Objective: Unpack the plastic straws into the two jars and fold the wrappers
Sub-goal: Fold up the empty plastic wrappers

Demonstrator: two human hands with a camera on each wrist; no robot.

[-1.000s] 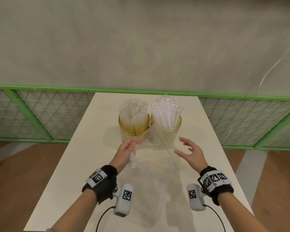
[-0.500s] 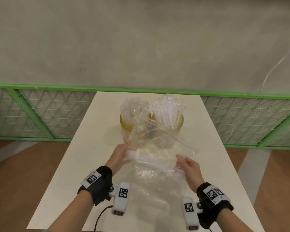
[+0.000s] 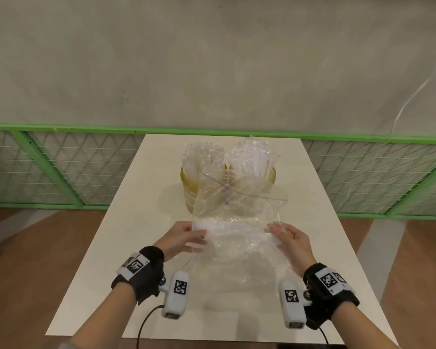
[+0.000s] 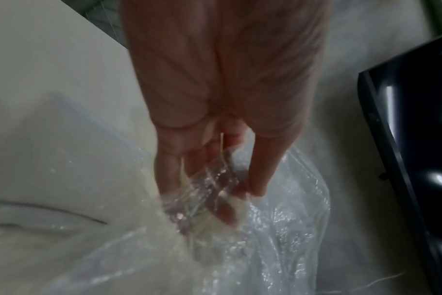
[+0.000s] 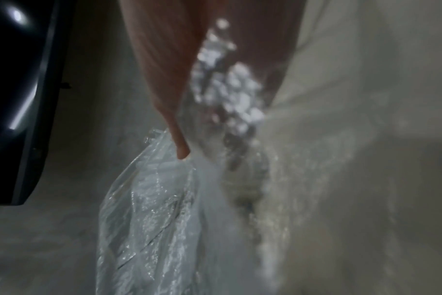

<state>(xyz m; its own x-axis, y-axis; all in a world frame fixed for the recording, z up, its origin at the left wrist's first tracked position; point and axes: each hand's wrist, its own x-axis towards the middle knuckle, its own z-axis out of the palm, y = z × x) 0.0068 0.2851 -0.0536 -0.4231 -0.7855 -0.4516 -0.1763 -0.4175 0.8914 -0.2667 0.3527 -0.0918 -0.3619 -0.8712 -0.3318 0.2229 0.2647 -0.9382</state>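
Note:
A clear crinkled plastic wrapper [image 3: 237, 238] is stretched over the middle of the white table [image 3: 141, 222], its far flap raised in front of the jars. My left hand [image 3: 186, 235] pinches its left edge, with the film [image 4: 209, 183] between thumb and fingers. My right hand [image 3: 285, 235] holds the right edge, the film [image 5: 149, 199] under its thumb. Behind stand two amber jars: the left jar [image 3: 189, 182] and the right jar [image 3: 269, 175], each full of clear straws [image 3: 252, 157].
A green wire-mesh fence [image 3: 61, 170] runs behind the table below a grey wall. Brown wooden floor lies on both sides. A cable [image 3: 146, 321] hangs from the left wrist camera at the table's near edge.
My right hand came in and took hold of the wrapper's right edge. Both hands drew the wrapper toward me and spread it wide, folding its far part over.

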